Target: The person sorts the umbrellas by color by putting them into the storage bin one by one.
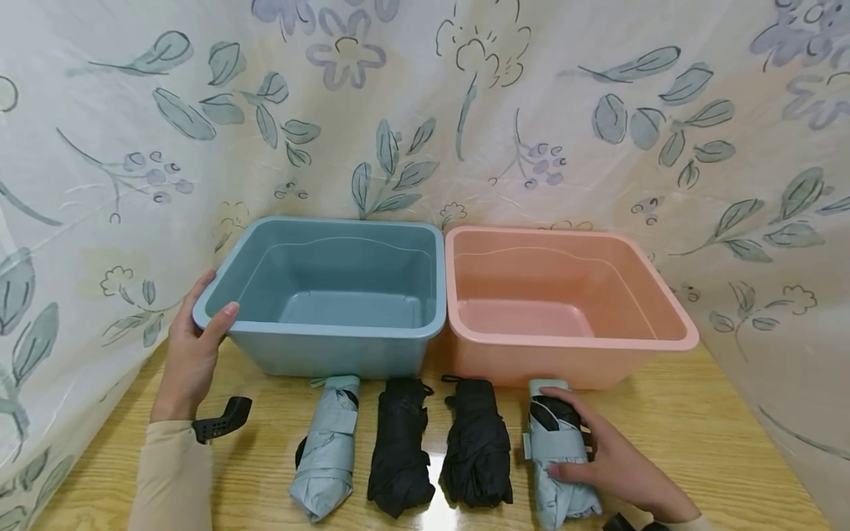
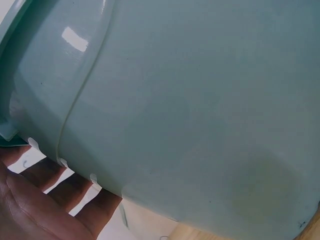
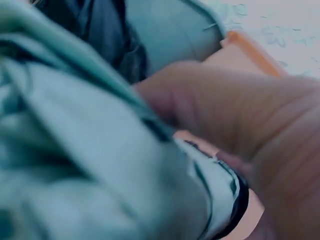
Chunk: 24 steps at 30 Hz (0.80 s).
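My left hand holds the blue plastic tub at its front left corner, thumb over the rim. In the left wrist view its fingers lie against the tub's outer wall. My right hand grips a folded light blue umbrella lying on the right of the table, thumb and fingers on opposite sides. That umbrella's fabric fills much of the right wrist view, blurred. To its left lie two folded black umbrellas and another light blue umbrella, side by side in a row.
A pink plastic tub stands right beside the blue one, both with bare insides showing. The row of umbrellas lies in front of them on the wooden table. Behind and at the sides hangs a flower-patterned sheet.
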### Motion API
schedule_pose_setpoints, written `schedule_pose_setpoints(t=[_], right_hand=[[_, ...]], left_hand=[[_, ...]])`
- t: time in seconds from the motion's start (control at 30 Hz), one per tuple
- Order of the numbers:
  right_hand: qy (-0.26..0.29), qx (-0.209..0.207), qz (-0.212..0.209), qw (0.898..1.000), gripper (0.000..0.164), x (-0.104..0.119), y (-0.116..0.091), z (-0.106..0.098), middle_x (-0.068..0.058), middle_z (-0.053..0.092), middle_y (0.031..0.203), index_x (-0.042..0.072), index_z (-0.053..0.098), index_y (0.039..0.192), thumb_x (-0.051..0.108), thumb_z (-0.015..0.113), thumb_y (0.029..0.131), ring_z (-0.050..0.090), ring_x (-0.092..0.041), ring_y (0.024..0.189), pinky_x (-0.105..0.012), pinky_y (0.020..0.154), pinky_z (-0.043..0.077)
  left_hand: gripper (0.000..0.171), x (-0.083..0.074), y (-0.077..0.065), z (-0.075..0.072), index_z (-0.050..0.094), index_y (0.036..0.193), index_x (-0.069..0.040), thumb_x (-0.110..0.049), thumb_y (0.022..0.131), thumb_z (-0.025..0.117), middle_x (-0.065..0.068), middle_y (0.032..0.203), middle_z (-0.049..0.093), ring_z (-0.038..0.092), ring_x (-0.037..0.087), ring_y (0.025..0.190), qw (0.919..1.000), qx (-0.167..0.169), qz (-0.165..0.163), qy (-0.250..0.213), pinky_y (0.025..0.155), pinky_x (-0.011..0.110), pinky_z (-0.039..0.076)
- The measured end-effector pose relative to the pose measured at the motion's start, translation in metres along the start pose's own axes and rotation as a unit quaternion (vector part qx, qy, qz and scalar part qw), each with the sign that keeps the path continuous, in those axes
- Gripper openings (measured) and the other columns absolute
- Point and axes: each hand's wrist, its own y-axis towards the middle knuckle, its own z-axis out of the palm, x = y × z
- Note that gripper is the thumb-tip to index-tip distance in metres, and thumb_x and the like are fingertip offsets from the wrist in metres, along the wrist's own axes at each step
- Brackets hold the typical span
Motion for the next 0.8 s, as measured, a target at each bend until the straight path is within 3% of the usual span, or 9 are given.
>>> schedule_pose_setpoints(t=[0.13,0.27,0.37,0.5,0.6,0.8], right_hand=[[0.092,0.019,0.037,0.995,0.098,0.01,-0.014,-0.005,-0.031,0.023,0.151,0.024,0.018,0.162,0.006,0.079,0.087,0.055,-0.041,0.11,-0.041,0.08,0.056],[0.123,0.015,0.091,0.988,0.098,0.023,-0.025,-0.01,-0.028,0.018,0.156,0.03,0.015,0.162,0.004,0.076,0.09,0.047,-0.042,0.119,-0.04,0.085,0.055],[0.14,0.019,0.104,0.985,0.098,0.034,-0.031,-0.013,-0.029,0.013,0.158,0.034,0.013,0.161,0.003,0.073,0.091,0.046,-0.04,0.122,-0.041,0.086,0.054],[0.184,0.048,0.072,0.979,0.095,0.053,-0.035,-0.012,-0.033,0.016,0.155,0.035,0.01,0.162,-0.003,0.066,0.094,0.048,-0.043,0.121,-0.048,0.086,0.054],[0.187,0.06,0.04,0.98,0.094,0.072,-0.032,-0.008,-0.03,0.026,0.152,0.033,0.011,0.162,-0.004,0.064,0.094,0.051,-0.043,0.119,-0.05,0.086,0.054],[0.168,0.089,-0.091,0.978,0.094,0.115,-0.008,0.001,-0.031,0.038,0.144,0.017,0.014,0.162,-0.014,0.064,0.089,0.058,-0.042,0.113,-0.048,0.088,0.055]], left_hand=[[0.069,0.0,0.0,0.001,0.024,0.162,-0.029,-0.021,0.104,0.06,0.015,0.163,0.019,0.03,0.027,0.139,1.0,0.001,0.001,-0.004,0.094,0.012,0.041],[0.069,0.0,0.0,0.001,0.025,0.162,-0.028,-0.02,0.104,0.06,0.015,0.162,0.02,0.03,0.027,0.139,0.9999,0.001,0.004,-0.01,0.094,0.013,0.041],[0.068,0.0,0.0,0.001,0.026,0.162,-0.028,-0.019,0.104,0.06,0.014,0.161,0.021,0.03,0.026,0.138,0.9998,0.002,0.007,-0.018,0.094,0.013,0.041],[0.068,0.0,-0.001,0.001,0.026,0.162,-0.028,-0.019,0.104,0.06,0.013,0.159,0.021,0.03,0.026,0.138,0.9997,0.001,0.007,-0.023,0.093,0.013,0.041],[0.067,0.0,-0.002,0.001,0.026,0.162,-0.029,-0.02,0.104,0.06,0.013,0.16,0.021,0.03,0.026,0.138,0.9998,-0.003,0.003,-0.02,0.093,0.013,0.041],[0.068,0.0,-0.001,0.002,0.026,0.161,-0.031,-0.022,0.104,0.06,0.014,0.16,0.021,0.03,0.026,0.138,0.9999,-0.005,-0.004,-0.01,0.094,0.013,0.04]])
